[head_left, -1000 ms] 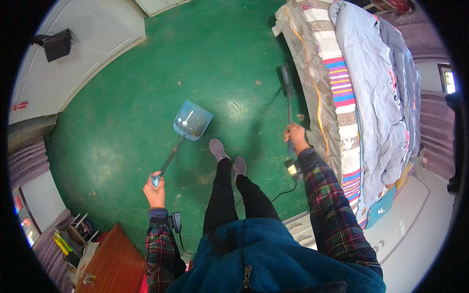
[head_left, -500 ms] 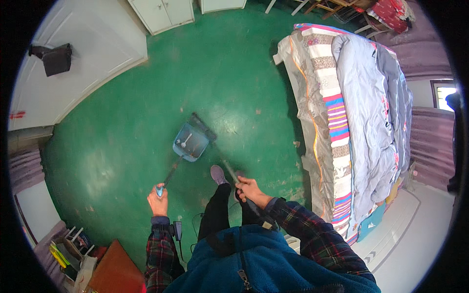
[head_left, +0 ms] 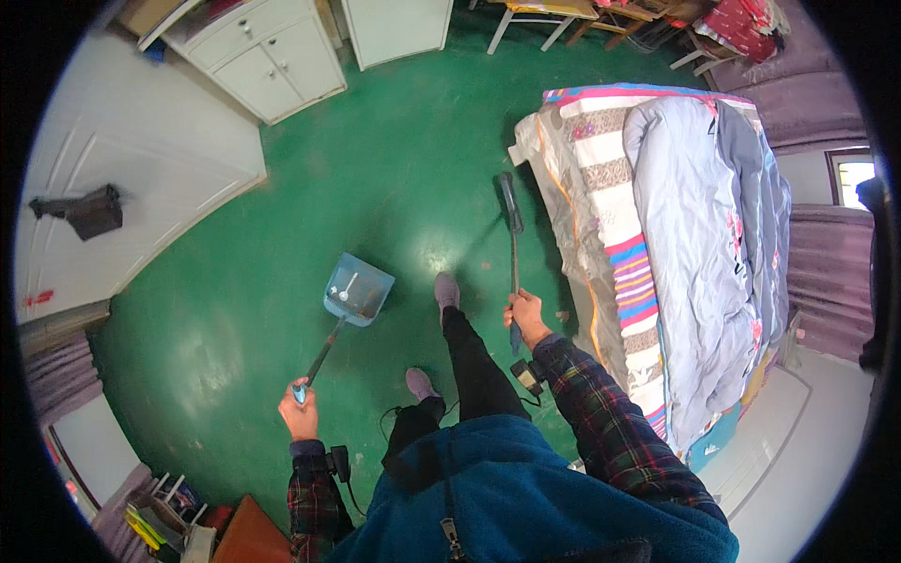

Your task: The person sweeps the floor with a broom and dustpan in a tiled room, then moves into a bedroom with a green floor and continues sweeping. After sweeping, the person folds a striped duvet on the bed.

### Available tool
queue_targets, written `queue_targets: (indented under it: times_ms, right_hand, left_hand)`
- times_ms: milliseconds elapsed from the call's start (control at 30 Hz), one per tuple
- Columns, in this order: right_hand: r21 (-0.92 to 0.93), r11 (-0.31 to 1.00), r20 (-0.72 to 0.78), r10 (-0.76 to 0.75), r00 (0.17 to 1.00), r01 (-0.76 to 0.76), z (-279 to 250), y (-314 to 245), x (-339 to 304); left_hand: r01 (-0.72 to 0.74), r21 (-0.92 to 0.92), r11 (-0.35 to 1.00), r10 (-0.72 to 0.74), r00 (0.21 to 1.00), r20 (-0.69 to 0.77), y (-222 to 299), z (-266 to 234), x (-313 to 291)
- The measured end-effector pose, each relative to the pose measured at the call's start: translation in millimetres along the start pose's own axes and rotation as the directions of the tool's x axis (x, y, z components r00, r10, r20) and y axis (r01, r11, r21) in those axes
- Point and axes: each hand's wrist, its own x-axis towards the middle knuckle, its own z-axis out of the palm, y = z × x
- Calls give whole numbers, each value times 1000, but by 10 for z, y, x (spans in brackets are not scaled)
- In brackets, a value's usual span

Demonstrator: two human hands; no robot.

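In my left hand (head_left: 299, 414) I grip the handle of a blue long-handled dustpan (head_left: 374, 286), whose pan is ahead of my feet, left of the middle. A small white piece with a long thin part (head_left: 347, 285) lies in the pan, with some dark bits near its handle side. My right hand (head_left: 529, 316) is closed round the handle of a broom (head_left: 510, 203). The dark broom head points away from me, beside the bed and apart from the dustpan. It seems to be raised over the floor, though the height is hard to tell.
On the right stands a bed (head_left: 694, 272) with a striped cover and a grey-blue quilt. White cabinets (head_left: 272, 66) and chairs (head_left: 544, 17) line the far side. A white door (head_left: 178, 178) is at left, and a reddish-brown panel (head_left: 251, 533) at lower left. The floor (head_left: 216, 310) is green.
The broom has swung from beside the dustpan to the right, toward the bed. My right hand has moved right and forward. One foot has stepped forward; the dustpan has shifted slightly toward me.
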Motion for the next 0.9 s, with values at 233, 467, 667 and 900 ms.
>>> queue_targets:
  times_ms: [233, 467, 667, 900]
  right_hand:
    - [-295, 955, 184, 54, 981, 3, 593, -137, -38]
    - [-218, 970, 306, 170, 937, -105, 1017, -1084, -140]
    - [-54, 996, 167, -61, 984, 71, 1421, -1751, 888]
    - [-181, 981, 93, -58, 994, 74, 2129, -2026, 1441]
  left_hand:
    - [51, -16, 999, -51, 999, 20, 717, 309, 968]
    - [22, -36, 999, -20, 999, 41, 1105, 460, 1835]
    - [-112, -20, 994, 112, 993, 23, 1309, 622, 2621]
    - [-139, -40, 989, 143, 985, 100, 1496, 840, 3595]
